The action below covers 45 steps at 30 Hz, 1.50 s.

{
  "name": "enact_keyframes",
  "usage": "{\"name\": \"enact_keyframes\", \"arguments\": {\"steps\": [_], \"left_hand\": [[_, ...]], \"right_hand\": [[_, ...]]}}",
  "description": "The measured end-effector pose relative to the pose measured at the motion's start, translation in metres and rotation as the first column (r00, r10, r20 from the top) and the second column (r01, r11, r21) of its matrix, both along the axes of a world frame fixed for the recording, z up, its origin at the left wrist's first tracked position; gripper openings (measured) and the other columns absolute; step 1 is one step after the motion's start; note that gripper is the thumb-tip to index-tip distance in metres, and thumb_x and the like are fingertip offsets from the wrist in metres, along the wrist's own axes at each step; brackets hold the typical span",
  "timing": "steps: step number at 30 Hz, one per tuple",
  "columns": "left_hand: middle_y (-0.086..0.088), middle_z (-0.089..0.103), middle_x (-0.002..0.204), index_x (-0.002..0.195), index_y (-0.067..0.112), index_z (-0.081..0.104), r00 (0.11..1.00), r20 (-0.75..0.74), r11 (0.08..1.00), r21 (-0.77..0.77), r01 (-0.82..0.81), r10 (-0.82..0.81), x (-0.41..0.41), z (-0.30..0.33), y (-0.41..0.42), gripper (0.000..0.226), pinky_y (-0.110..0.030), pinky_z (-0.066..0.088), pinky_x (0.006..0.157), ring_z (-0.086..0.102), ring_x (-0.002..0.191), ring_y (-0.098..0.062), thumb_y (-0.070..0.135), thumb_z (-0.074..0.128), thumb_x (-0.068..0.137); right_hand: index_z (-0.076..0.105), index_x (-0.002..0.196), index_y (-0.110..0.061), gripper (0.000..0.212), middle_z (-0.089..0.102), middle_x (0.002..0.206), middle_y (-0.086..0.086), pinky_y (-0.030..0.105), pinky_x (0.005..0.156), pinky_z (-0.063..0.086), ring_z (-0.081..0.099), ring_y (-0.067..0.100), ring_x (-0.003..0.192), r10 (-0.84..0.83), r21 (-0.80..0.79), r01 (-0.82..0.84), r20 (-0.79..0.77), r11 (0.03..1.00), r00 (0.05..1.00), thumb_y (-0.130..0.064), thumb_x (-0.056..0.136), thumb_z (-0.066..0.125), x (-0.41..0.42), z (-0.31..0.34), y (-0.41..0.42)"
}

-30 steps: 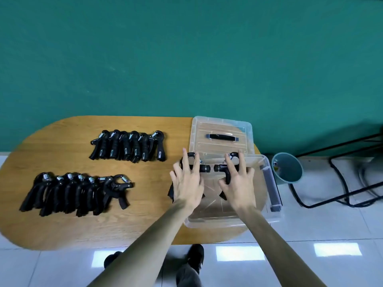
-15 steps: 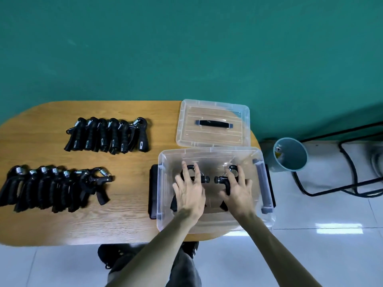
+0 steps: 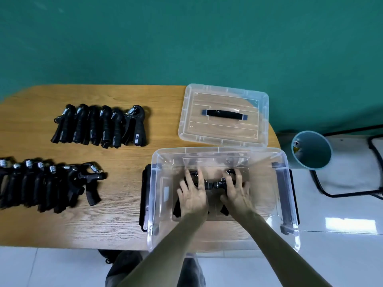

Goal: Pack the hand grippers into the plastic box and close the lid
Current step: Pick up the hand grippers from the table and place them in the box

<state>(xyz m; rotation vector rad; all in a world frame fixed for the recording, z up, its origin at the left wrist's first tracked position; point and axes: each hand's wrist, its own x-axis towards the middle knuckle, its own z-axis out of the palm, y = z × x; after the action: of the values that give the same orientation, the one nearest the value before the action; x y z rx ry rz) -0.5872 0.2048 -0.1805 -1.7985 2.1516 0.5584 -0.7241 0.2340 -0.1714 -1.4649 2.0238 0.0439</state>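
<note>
The clear plastic box stands open at the table's right end. Both my hands are down inside it. My left hand lies over one black hand gripper on the box floor, and my right hand lies over a second black hand gripper; the two knob ends almost meet between my hands. Whether the fingers still clasp them I cannot tell. The clear lid with its black handle lies flat behind the box. Two rows of black hand grippers rest on the table: a far row and a near row.
The wooden table has a rounded right end, and the box overhangs its front edge. A teal bin stands on the floor to the right, next to a black metal frame. A green wall runs behind.
My hands sank with the two hand grippers from the box's rim down to its floor. The view tilted down, so everything sits lower in frame.
</note>
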Motion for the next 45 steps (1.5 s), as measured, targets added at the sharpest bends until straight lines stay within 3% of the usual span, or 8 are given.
{"name": "enact_keyframes", "arguments": {"steps": [2,6,9,13,19,25,32,45], "left_hand": [[-0.033,0.019,0.161,0.162,0.017,0.011,1.000,0.002,1.000,-0.022,0.020,-0.020,0.001,-0.002,-0.001,0.102,-0.042,0.046,0.079,0.046,0.096,-0.032,0.003,0.069,0.079],[-0.036,-0.015,0.161,0.157,0.018,-0.022,0.996,0.061,0.998,-0.019,0.058,-0.057,0.005,-0.004,0.003,0.120,-0.042,0.047,0.090,0.042,0.107,-0.033,-0.005,0.067,0.079],[-0.032,-0.031,0.157,0.157,0.021,-0.023,1.000,0.003,1.000,0.003,0.025,-0.025,0.004,-0.003,0.003,0.113,-0.043,0.046,0.095,0.040,0.118,-0.035,-0.013,0.054,0.082],[-0.023,-0.034,0.159,0.156,0.028,-0.025,0.998,-0.057,0.996,0.079,-0.031,0.035,0.009,0.002,-0.001,0.098,-0.048,0.039,0.106,0.031,0.134,-0.038,0.006,0.051,0.097],[-0.018,-0.006,0.168,0.160,0.021,-0.012,0.969,-0.142,0.979,-0.006,0.202,-0.200,0.031,0.061,-0.008,0.069,-0.053,0.020,0.119,0.003,0.154,-0.038,0.034,0.028,0.106],[-0.013,0.042,0.153,0.158,0.016,0.023,0.920,-0.178,0.914,-0.280,0.294,-0.350,0.066,0.118,-0.029,0.066,-0.052,0.032,0.117,0.034,0.144,-0.034,0.037,0.042,0.099],[-0.014,0.039,0.156,0.158,0.013,0.017,0.954,-0.202,0.931,-0.337,0.143,-0.220,0.147,0.162,-0.068,0.061,-0.050,0.036,0.112,0.036,0.143,-0.031,0.042,0.022,0.104],[-0.011,0.020,0.166,0.162,0.022,0.007,0.989,-0.143,0.964,-0.264,-0.016,-0.023,0.373,0.165,-0.119,0.063,-0.050,0.030,0.113,0.026,0.147,-0.032,0.048,0.018,0.106]], "right_hand": [[0.022,0.153,-0.028,0.075,0.001,0.159,0.012,0.054,0.093,0.045,0.034,0.042,0.117,0.019,-0.001,-0.019,-0.033,1.000,0.999,-0.014,0.086,0.054,0.002,-0.001,0.000],[0.026,0.151,-0.028,0.079,0.002,0.155,0.009,0.047,0.081,0.051,0.034,0.036,0.108,0.033,-0.009,-0.035,-0.159,0.999,0.987,-0.005,0.082,0.057,0.008,-0.011,0.003],[0.031,0.148,-0.029,0.082,0.008,0.153,0.009,0.046,0.076,0.053,0.039,0.036,0.105,0.016,-0.031,-0.023,-0.203,0.999,0.979,0.003,0.078,0.061,0.009,-0.015,0.002],[0.032,0.148,-0.022,0.068,0.019,0.154,0.015,0.054,0.082,0.054,0.044,0.042,0.112,0.026,-0.040,-0.036,-0.211,0.999,0.977,-0.022,0.089,0.065,0.007,-0.004,0.004],[0.053,0.133,-0.011,0.049,0.055,0.118,0.020,0.049,0.068,0.053,0.055,0.038,0.090,0.019,-0.184,-0.082,-0.320,0.979,0.947,-0.037,0.095,0.035,0.027,0.057,-0.011],[0.051,0.130,-0.010,0.045,0.053,0.107,0.019,0.049,0.071,0.049,0.051,0.036,0.088,0.011,-0.275,-0.129,-0.395,0.953,0.919,-0.031,0.095,0.031,0.052,0.118,-0.020],[0.047,0.136,-0.012,0.039,0.052,0.116,0.019,0.049,0.076,0.046,0.050,0.036,0.093,0.013,-0.342,-0.182,-0.442,0.922,0.897,-0.024,0.099,0.047,0.120,0.164,-0.056],[0.032,0.150,-0.025,0.049,0.038,0.149,0.014,0.047,0.080,0.051,0.052,0.033,0.110,0.184,-0.294,-0.316,-0.400,0.902,0.898,-0.041,0.103,0.031,0.342,0.174,-0.130]]}}
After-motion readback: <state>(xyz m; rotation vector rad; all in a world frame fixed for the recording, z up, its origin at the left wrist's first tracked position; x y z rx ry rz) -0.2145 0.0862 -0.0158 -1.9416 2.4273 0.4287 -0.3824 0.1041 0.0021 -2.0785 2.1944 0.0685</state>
